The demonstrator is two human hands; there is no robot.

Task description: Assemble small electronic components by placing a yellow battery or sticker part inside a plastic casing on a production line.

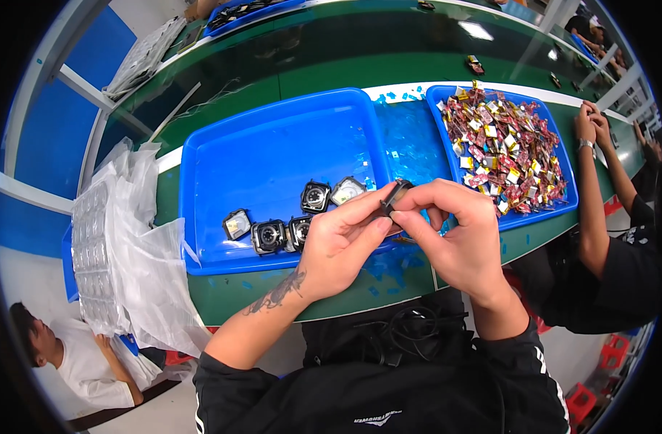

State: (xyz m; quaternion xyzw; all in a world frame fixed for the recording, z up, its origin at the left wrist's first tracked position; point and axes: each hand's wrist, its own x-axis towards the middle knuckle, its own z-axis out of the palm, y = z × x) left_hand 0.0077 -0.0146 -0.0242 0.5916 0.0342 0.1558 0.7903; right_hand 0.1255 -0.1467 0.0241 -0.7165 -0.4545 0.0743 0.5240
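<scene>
Between my two hands, over the front right edge of a large blue tray (273, 134), is a small black watch-like case (396, 195), seen nearly edge-on. My left hand (340, 242) pinches it from the left with thumb and fingers. From the right, my right hand (457, 228) grips the same case between thumb and forefinger. Several similar square cases lie in the tray beside my left hand: a black one with a round dark face (316, 196), another black one (269, 236), and a pale-faced one (236, 224).
A second blue tray (571, 189) on the right is heaped with small red, yellow and white parts (501, 145). Blue film scraps (410, 137) lie between the trays. White plastic sheeting (146, 253) and clear moulded trays (92, 246) stand at left. Co-workers sit on both sides.
</scene>
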